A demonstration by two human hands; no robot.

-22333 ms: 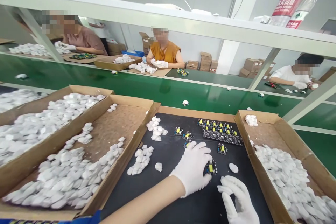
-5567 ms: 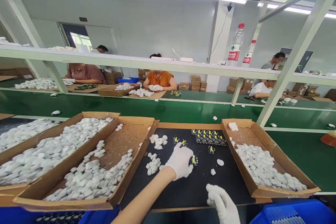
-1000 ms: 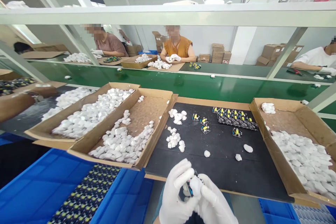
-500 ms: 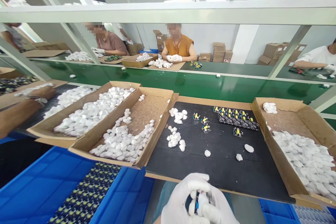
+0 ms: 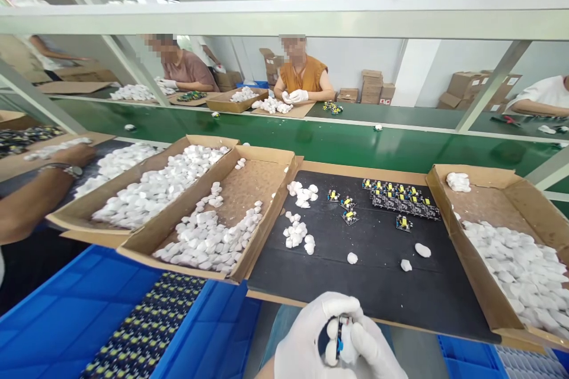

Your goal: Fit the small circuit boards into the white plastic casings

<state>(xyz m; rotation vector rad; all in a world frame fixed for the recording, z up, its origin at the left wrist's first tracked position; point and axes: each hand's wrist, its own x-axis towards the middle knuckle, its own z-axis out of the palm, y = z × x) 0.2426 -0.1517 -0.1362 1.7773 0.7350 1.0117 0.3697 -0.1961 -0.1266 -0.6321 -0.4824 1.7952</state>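
At the near edge of the black work mat (image 5: 320,290), both my white-gloved hands are close together. Between the curled fingers of my left hand (image 5: 304,331) is a small circuit board (image 5: 340,337), held on edge, with a blue component showing. The fingers of my right hand (image 5: 376,343) press against the board's other side. A whitish piece seems to lie there too, hard to tell from the glove. Beyond my hands, a loose white piece (image 5: 352,258) lies on the mat, with small boards (image 5: 349,216) farther back.
Cardboard trays of white pieces stand left (image 5: 262,243) and right (image 5: 466,284). A row of joined boards (image 5: 404,206) lies at the mat's back. Behind runs a green conveyor belt (image 5: 311,145). A blue crate (image 5: 186,331) is lower left. A co-worker's hand (image 5: 80,155) reaches in at left.
My right fingers have shifted on the board, and more of its edge shows now. White pieces on the green belt have moved slightly right.
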